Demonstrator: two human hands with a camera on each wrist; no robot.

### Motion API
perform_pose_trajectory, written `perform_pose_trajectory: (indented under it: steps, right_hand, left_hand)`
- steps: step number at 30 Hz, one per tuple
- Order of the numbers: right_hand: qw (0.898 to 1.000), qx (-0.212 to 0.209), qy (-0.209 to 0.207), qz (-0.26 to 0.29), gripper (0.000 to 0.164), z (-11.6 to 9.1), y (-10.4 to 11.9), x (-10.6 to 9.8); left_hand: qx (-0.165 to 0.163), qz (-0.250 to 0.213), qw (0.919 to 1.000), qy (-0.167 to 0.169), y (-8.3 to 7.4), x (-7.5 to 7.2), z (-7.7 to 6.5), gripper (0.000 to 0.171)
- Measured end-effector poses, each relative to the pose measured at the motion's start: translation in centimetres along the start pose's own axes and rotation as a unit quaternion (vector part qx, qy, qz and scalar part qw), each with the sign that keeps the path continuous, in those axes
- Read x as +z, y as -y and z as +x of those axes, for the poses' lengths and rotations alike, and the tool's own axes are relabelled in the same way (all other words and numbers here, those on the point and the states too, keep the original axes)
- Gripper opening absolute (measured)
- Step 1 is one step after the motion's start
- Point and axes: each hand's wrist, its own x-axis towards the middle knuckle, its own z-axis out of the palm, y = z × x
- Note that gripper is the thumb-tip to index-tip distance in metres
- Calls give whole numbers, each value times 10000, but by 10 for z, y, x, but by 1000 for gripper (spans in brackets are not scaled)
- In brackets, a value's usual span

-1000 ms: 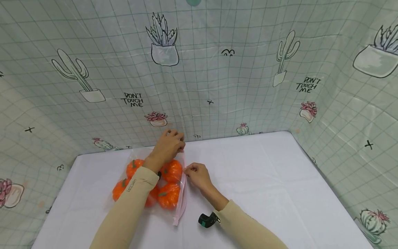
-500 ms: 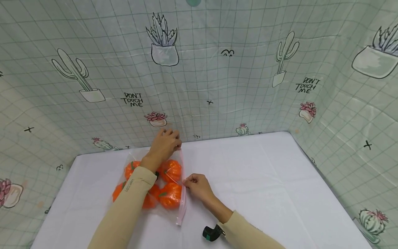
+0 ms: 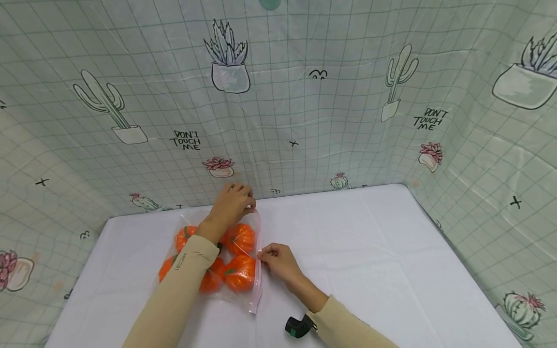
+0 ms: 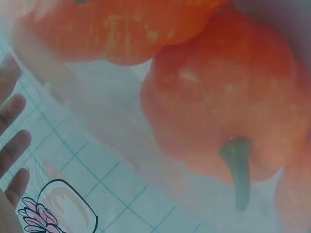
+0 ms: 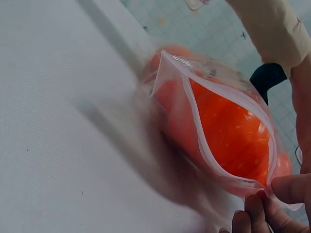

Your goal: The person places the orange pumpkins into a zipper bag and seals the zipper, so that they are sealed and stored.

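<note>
A clear zip bag (image 3: 226,302) with a pink closure strip lies on the left half of the table, holding several orange pumpkins (image 3: 239,273) with green stems. My left hand (image 3: 228,205) holds the far corner of its mouth, and its forearm crosses over the bag. In the left wrist view, several fingers (image 4: 15,150) extend beside the plastic; the thumb is hidden. About midway along the strip, my right hand (image 3: 280,263) pinches it between thumb and fingers. In the right wrist view, the strip (image 5: 197,116) gapes on the near side of this pinch, showing an orange pumpkin inside.
The white tabletop (image 3: 357,251) stretches to the right of the bag. Behind it hangs a gridded cloth (image 3: 278,111) printed with cacti. A black wrist camera (image 3: 298,327) sits at the right sleeve's cuff.
Over the last second my right hand has slid along the pink strip toward the near edge. My left hand shifted slightly left, still at the far corner. Little has moved in the last half second.
</note>
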Motion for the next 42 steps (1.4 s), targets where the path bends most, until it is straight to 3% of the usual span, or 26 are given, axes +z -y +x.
perform_pose_trajectory:
  steps: [6, 16, 26, 34, 42]
  right_hand:
    - [10000, -21, 15, -75, 16, 0, 1, 0]
    - [9999, 0, 84, -120, 16, -2, 6, -1]
    - [9984, 414, 320, 209, 19, -6, 8, -4]
    - [9957, 696, 485, 384, 19, -9, 5, -6]
    - [9962, 642, 481, 325, 20, -16, 2, -7]
  left_hand:
    - [-16, 83, 10000, -51, -1, 3, -2, 9]
    - [-340, 252, 9991, 17, -1, -1, 0, 9]
    - [-483, 398, 9980, 53, 2, -2, 0, 9]
    - [-459, 477, 9978, 21, 4, 1, -1, 11]
    - [-431, 512, 9977, 56, 5, 1, -3, 12]
